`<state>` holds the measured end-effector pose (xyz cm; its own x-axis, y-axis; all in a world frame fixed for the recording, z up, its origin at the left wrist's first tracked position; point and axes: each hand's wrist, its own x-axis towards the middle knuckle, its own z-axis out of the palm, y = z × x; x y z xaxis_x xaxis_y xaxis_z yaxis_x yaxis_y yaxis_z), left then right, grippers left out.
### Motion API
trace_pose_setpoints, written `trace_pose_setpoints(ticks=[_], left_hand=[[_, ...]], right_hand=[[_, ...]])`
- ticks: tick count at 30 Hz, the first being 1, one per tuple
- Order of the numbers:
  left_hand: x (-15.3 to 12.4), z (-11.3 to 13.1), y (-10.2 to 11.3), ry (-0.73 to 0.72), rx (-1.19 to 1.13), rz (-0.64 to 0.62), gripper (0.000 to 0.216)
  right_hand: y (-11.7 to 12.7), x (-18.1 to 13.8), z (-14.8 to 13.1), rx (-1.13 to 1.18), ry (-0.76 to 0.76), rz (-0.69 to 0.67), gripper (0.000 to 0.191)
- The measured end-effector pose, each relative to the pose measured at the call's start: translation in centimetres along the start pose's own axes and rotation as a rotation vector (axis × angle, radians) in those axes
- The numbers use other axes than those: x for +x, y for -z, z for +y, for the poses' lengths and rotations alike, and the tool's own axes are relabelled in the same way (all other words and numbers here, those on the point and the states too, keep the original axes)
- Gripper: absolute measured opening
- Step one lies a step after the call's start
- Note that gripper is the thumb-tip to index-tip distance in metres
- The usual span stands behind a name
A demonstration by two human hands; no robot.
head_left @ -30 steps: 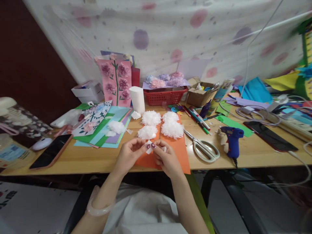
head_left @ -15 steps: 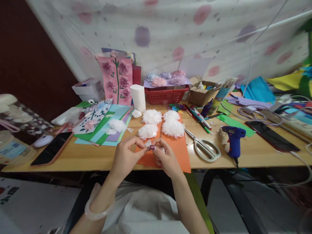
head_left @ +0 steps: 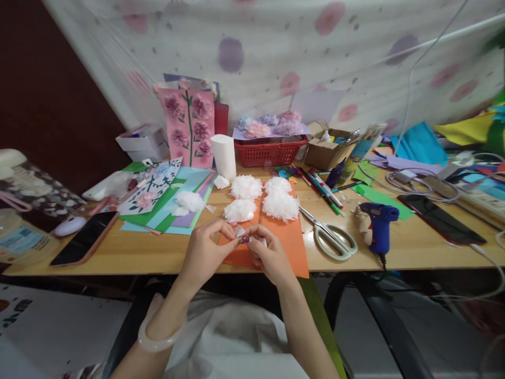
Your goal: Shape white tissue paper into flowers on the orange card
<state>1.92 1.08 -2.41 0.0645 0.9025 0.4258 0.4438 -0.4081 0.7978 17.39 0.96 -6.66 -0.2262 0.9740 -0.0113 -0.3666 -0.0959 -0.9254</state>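
In the head view, the left hand [head_left: 205,255] has thumb and finger pinched on a small white paper [head_left: 239,231]. The right hand [head_left: 269,257] is half curled, and its fingertips meet at the same paper; another white bit shows by its fingers, too small to tell. The paper is held above the orange sheet [head_left: 291,255], nearer to the person than four white puffs [head_left: 281,206]. Scissors [head_left: 335,242] lie right of the sheet.
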Motion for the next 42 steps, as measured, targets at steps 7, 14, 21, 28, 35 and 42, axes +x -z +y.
trace_pose_setpoints(ticks=[7, 14, 21, 28, 35, 42], left_hand=[[-0.07, 0.13, -0.29, 0.021, 0.004, -0.030, 0.023], [-0.20, 0.07, -0.15, -0.004, 0.026, -0.056, 0.022], [-0.36, -0.45, -0.22, 0.050, -0.030, -0.080, 0.017], [-0.64, -0.30, 0.09, 0.228, -0.275, -0.145, 0.021], [-0.69, -0.13, -0.01, 0.185, -0.035, -0.101, 0.024], [-0.77, -0.17, 0.39, 0.099, 0.019, -0.070, 0.017]], right_hand=[[-0.02, -0.02, -0.04, -0.023, 0.002, 0.007, 0.021], [-0.20, -0.02, -0.25, -0.022, -0.025, 0.024, 0.021], [0.02, 0.03, 0.01, 0.007, -0.046, 0.018, 0.019], [0.14, 0.10, 0.16, 0.026, -0.036, 0.033, 0.028], [-0.08, 0.22, 0.17, 0.005, -0.031, 0.060, 0.030], [-0.08, 0.31, 0.24, 0.005, -0.038, 0.081, 0.031]])
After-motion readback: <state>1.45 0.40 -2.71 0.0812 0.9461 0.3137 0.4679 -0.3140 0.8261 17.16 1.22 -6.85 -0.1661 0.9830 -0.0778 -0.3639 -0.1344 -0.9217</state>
